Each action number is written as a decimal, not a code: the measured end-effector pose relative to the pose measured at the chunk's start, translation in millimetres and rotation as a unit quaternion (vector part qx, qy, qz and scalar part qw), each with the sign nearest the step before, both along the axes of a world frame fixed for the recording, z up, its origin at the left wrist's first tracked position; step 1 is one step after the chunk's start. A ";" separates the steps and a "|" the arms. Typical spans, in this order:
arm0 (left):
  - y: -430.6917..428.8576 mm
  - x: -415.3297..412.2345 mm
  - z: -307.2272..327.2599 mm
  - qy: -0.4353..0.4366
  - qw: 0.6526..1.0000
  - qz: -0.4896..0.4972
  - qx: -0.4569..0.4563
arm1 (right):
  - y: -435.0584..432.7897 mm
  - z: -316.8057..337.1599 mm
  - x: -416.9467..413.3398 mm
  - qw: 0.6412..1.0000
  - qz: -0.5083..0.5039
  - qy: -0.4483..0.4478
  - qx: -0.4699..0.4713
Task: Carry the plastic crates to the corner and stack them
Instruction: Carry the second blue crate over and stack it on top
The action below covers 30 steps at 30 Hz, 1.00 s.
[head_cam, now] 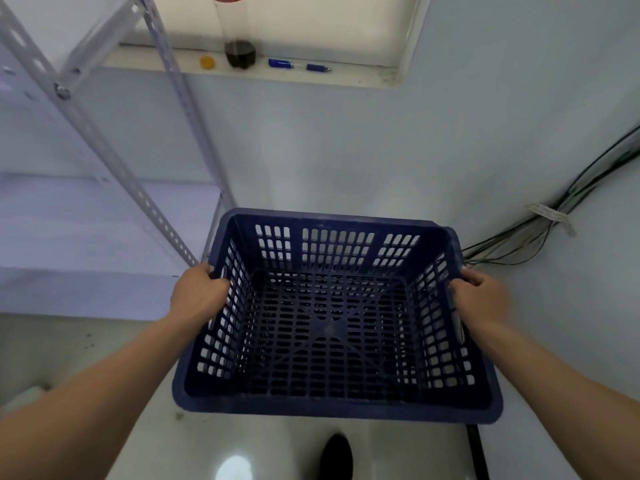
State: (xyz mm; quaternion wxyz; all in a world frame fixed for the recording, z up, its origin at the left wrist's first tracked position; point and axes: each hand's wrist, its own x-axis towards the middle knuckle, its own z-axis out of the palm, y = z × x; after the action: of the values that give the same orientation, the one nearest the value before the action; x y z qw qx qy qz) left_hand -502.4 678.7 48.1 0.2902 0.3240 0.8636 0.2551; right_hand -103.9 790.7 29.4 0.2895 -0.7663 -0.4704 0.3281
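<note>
Crate [332,317], dark blue, perforated, is hanging above glossy pale floor [214,441] facing a light-blue wall [346,150]. Left hand [199,292] and right hand [479,297] are gripping its side rims. Grey slotted shelving [104,143] is standing left; cables [540,230] are running right; bottle [239,36] is sitting on the sill [356,76].

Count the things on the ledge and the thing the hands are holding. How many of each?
Crate: 1, gripped by the left hand and the right hand
Bottle: 1
Yellow cap: 1
Blue pens: 2, one by the bottle, one further right
Total: 5
</note>
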 end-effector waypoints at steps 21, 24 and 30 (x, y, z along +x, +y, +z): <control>3.2 11.5 -9.8 0.011 0.994 -0.072 -0.085 | -11.9 -3.3 18.9 0.998 0.032 -0.059 -0.002; 5.5 6.3 -8.5 -0.007 0.998 -0.042 -0.053 | -8.9 -1.3 10.5 0.998 0.031 -0.058 0.006; 7.4 5.1 -12.0 -0.026 1.000 0.004 -0.009 | -5.9 -2.2 10.6 0.999 0.008 -0.037 0.017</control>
State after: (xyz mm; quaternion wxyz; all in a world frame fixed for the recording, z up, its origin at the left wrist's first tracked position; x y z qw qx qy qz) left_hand -497.2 686.1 36.2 0.3141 0.3111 0.8594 0.2568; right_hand -93.3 784.7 27.2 0.2825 -0.7690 -0.4924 0.2940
